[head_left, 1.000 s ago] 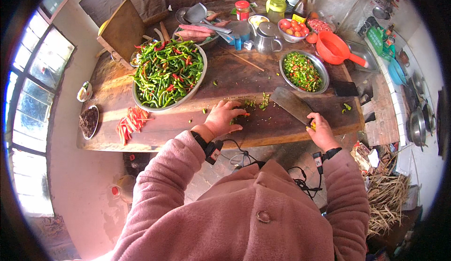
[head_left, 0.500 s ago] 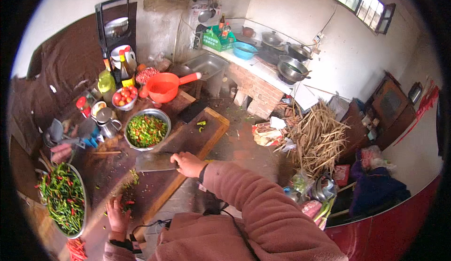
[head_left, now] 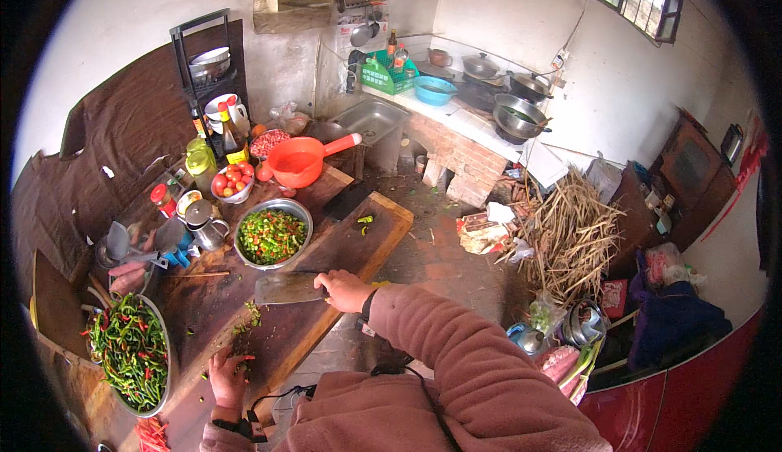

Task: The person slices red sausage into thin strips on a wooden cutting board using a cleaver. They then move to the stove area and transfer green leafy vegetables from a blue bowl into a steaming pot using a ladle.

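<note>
My right hand (head_left: 345,291) is closed around the handle of a cleaver (head_left: 287,288). Its broad blade points left over the dark wooden board (head_left: 326,258), just below a metal bowl (head_left: 303,254) of chopped green and red chilies (head_left: 271,236). Lower left, my left hand (head_left: 228,383) is over the board with its fingers apart and slightly bent. Small chopped chili scraps (head_left: 251,319) lie between my hands, and some red bits are beside my left fingertips. A large metal basin (head_left: 169,370) of whole green and red chilies (head_left: 129,354) stands left of that hand.
Beyond the bowl are a red plastic ladle (head_left: 296,162), a bowl of tomatoes (head_left: 233,180), bottles and a metal pitcher (head_left: 205,224). Across the room stand a sink (head_left: 371,118) and a brick stove (head_left: 464,159) with pans. Dry stalks (head_left: 574,232) are piled on the floor.
The whole view has shifted, so the scene sits slightly further right and lower. The cleaver stays in my right hand near the bowl; my left fingers look a little more bent.
</note>
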Action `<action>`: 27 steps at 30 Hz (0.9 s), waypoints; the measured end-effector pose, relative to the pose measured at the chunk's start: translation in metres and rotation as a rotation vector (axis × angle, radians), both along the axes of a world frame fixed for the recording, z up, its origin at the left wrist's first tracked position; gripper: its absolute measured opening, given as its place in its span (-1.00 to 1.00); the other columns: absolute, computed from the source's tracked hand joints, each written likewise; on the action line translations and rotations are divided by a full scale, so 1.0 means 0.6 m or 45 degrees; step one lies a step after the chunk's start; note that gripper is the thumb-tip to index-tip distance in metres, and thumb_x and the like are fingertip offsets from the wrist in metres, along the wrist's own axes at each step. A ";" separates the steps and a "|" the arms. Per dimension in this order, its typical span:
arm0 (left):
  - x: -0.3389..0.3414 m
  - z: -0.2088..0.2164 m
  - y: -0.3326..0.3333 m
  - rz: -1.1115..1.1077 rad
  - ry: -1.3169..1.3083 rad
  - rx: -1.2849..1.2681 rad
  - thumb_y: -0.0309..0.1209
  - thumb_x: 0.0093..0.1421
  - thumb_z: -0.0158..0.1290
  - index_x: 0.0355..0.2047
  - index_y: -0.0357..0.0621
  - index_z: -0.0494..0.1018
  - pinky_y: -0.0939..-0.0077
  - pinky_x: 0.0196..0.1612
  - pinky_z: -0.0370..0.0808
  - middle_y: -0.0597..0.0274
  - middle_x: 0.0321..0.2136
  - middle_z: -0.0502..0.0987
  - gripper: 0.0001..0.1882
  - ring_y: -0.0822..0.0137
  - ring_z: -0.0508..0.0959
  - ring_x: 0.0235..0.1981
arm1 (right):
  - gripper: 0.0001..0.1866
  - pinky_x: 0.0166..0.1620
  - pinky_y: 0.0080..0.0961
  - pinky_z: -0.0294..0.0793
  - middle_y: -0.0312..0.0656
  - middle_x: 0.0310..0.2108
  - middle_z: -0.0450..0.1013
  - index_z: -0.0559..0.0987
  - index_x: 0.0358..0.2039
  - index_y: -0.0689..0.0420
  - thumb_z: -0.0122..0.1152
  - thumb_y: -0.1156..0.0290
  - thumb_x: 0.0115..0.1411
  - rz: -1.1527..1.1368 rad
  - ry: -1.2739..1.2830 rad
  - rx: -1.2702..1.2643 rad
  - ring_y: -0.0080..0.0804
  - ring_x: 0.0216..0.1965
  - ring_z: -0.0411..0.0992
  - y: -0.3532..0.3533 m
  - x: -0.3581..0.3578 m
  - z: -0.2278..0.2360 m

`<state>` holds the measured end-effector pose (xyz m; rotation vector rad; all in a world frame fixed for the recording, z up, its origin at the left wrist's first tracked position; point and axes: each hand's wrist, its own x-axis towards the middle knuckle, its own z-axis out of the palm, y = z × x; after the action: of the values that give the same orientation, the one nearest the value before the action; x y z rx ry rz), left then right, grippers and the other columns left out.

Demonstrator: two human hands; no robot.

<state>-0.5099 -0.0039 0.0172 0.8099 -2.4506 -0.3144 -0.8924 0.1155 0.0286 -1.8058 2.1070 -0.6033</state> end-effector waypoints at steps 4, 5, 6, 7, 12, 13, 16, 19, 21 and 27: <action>0.007 -0.003 -0.006 -0.040 0.025 0.043 -0.59 -0.14 0.12 -0.35 -0.06 0.58 0.12 -0.01 0.42 0.14 -0.22 0.52 -0.73 0.00 0.46 -0.14 | -0.58 -0.04 -0.06 0.40 -0.01 -0.17 0.45 0.38 -0.03 -0.01 0.31 0.43 0.11 -0.022 0.036 -0.037 0.04 -0.08 0.40 -0.001 0.001 -0.006; 0.008 -0.002 -0.008 -0.049 0.027 0.024 -0.58 -0.13 0.12 -0.35 -0.06 0.58 0.12 -0.02 0.41 0.14 -0.22 0.52 -0.73 0.00 0.46 -0.15 | -0.58 -0.04 -0.06 0.40 -0.01 -0.18 0.45 0.38 -0.03 -0.01 0.31 0.43 0.11 -0.009 0.039 -0.062 0.04 -0.09 0.41 -0.001 0.001 -0.006; 0.009 -0.002 -0.008 -0.033 0.016 0.014 -0.58 -0.12 0.14 -0.35 -0.06 0.58 0.12 -0.02 0.41 0.14 -0.23 0.52 -0.73 0.01 0.46 -0.15 | -0.59 -0.04 -0.06 0.40 -0.01 -0.18 0.45 0.38 -0.03 -0.01 0.31 0.43 0.12 0.001 0.040 -0.069 0.04 -0.10 0.41 -0.001 0.001 -0.005; 0.009 -0.001 -0.007 -0.009 0.007 0.003 -0.58 -0.12 0.15 -0.35 -0.07 0.58 0.12 -0.02 0.41 0.15 -0.23 0.52 -0.74 0.01 0.45 -0.15 | -0.59 -0.05 -0.06 0.40 -0.01 -0.18 0.45 0.39 -0.03 -0.01 0.30 0.43 0.12 -0.001 0.050 -0.062 0.04 -0.10 0.41 -0.001 0.001 -0.003; 0.006 0.008 0.008 0.170 0.001 -0.035 -0.58 -0.14 0.21 -0.34 -0.08 0.56 0.14 -0.02 0.41 0.14 -0.22 0.50 -0.72 0.01 0.44 -0.11 | -0.59 -0.03 -0.07 0.41 -0.01 -0.16 0.46 0.39 -0.03 -0.03 0.30 0.44 0.11 -0.014 -0.023 -0.006 0.05 -0.08 0.42 0.001 0.002 0.008; 0.006 0.011 0.010 0.172 0.014 -0.033 -0.59 -0.15 0.23 -0.34 -0.09 0.56 0.14 -0.01 0.41 0.13 -0.21 0.50 -0.71 0.01 0.43 -0.10 | -0.59 -0.03 -0.07 0.41 -0.02 -0.16 0.47 0.39 -0.03 -0.03 0.30 0.44 0.11 -0.025 -0.044 0.002 0.06 -0.07 0.41 0.000 0.002 0.009; 0.008 0.017 0.016 0.168 0.045 -0.016 -0.58 -0.17 0.25 -0.32 -0.09 0.56 0.14 0.00 0.40 0.13 -0.19 0.49 -0.68 0.01 0.42 -0.08 | -0.58 -0.03 -0.07 0.41 0.00 -0.14 0.46 0.40 -0.03 -0.02 0.30 0.44 0.10 -0.037 -0.048 0.020 0.06 -0.06 0.41 -0.001 0.003 0.006; 0.009 0.020 0.021 0.166 0.064 0.018 -0.58 -0.17 0.26 -0.32 -0.09 0.56 0.14 0.01 0.40 0.12 -0.18 0.48 -0.67 0.01 0.42 -0.08 | -0.59 -0.02 -0.08 0.42 0.01 -0.13 0.46 0.40 -0.03 -0.01 0.29 0.44 0.11 -0.028 -0.040 -0.004 0.05 -0.06 0.41 -0.001 0.002 0.001; 0.011 0.022 0.024 0.180 0.073 0.025 -0.57 -0.17 0.26 -0.33 -0.10 0.56 0.13 0.00 0.39 0.13 -0.19 0.49 -0.69 0.02 0.42 -0.08 | -0.59 -0.02 -0.08 0.42 0.01 -0.12 0.45 0.40 -0.03 -0.01 0.29 0.44 0.11 -0.021 -0.026 -0.033 0.06 -0.05 0.41 -0.001 0.002 -0.002; 0.020 0.017 0.032 0.252 0.215 0.086 -0.54 -0.03 0.22 -0.40 -0.13 0.55 0.19 -0.17 0.43 0.13 -0.38 0.50 -0.85 0.05 0.49 -0.27 | -0.57 0.00 -0.09 0.41 -0.02 -0.12 0.47 0.40 -0.04 0.01 0.32 0.42 0.07 -0.011 -0.029 -0.064 0.06 -0.06 0.43 0.000 -0.004 -0.009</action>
<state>-0.4977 0.0151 0.0272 1.0038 -2.1933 -0.3767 -0.8950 0.1152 0.0230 -1.8086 2.1036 -0.6809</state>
